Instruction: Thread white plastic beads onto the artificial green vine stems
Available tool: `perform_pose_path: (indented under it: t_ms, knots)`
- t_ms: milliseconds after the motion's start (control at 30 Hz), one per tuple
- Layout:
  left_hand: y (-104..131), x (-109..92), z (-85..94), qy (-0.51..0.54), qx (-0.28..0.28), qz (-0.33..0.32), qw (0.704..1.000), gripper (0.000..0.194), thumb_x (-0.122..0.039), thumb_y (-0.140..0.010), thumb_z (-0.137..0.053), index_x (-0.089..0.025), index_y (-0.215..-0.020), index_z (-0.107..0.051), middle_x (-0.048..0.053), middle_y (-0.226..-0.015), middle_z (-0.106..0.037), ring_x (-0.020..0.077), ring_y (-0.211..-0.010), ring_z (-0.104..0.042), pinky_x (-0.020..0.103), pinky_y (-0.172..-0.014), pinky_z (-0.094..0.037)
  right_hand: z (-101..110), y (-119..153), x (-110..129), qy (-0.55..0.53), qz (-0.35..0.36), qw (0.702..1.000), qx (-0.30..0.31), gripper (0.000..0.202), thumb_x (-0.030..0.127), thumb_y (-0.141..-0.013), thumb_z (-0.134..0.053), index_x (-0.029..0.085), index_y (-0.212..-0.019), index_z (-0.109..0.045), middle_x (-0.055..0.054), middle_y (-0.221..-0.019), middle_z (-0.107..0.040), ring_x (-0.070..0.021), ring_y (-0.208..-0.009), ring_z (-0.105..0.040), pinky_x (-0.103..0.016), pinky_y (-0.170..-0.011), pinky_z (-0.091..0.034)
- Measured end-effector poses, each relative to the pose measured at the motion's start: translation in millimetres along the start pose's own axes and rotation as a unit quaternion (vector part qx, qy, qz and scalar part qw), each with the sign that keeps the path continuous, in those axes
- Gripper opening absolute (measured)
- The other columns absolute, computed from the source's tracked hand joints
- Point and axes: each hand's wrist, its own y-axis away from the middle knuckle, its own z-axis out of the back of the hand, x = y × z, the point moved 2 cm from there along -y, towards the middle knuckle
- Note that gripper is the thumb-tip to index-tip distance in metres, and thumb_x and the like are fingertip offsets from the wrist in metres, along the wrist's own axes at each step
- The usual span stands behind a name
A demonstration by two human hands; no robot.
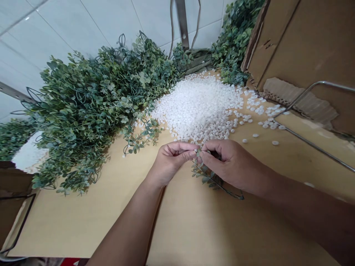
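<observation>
My right hand (231, 164) grips a small artificial green sprig (210, 179) whose leaves and thin stem hang below the palm over the wooden table (116, 210). My left hand (169, 160) meets it from the left, its fingertips pinched at the sprig's tip; whether a white piece sits between them I cannot tell. Just beyond both hands lies a heap of small white plastic pieces (199, 105).
A large pile of green sprigs (91, 107) covers the table's left and back. More greenery (235, 40) leans at the back right beside a cardboard box (305, 48). A metal wire frame (307, 142) crosses the right side. Loose white pieces (266, 122) are scattered near it.
</observation>
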Motion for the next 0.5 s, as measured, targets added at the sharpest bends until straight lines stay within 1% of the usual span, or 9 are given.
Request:
perform_pose_path:
  t_ms: [200, 500]
  knots:
    - [-0.2, -0.1, -0.1, -0.003, -0.014, 0.0, 1.0, 0.015, -0.023, -0.052, -0.08, -0.018, -0.064, -0.072, 0.0, -0.06, -0.07, 0.0077, -0.057, -0.061, 0.019, -0.062, -0.049, -2.3, 0.0, 0.9, -0.007, 0.001, 1.0, -0.011, 0.024, 0.019, -0.077, -0.043, 0.016, -0.054, -0.045, 0.005, -0.046, -0.034, -0.0067, -0.044, -0.031, -0.022, -0.043, -0.024]
    - [-2.1, -3.8, -2.7, -0.042, -0.019, 0.009, 0.999, 0.021, -0.028, -0.047, -0.082, -0.015, -0.059, -0.07, 0.001, -0.057, -0.066, 0.009, -0.054, -0.057, 0.022, -0.057, -0.047, -6.0, 0.2, -2.4, -0.029, -0.019, 0.999, -0.013, 0.023, 0.021, -0.078, -0.043, 0.017, -0.055, -0.045, 0.005, -0.048, -0.036, -0.0075, -0.046, -0.033, -0.022, -0.043, -0.026]
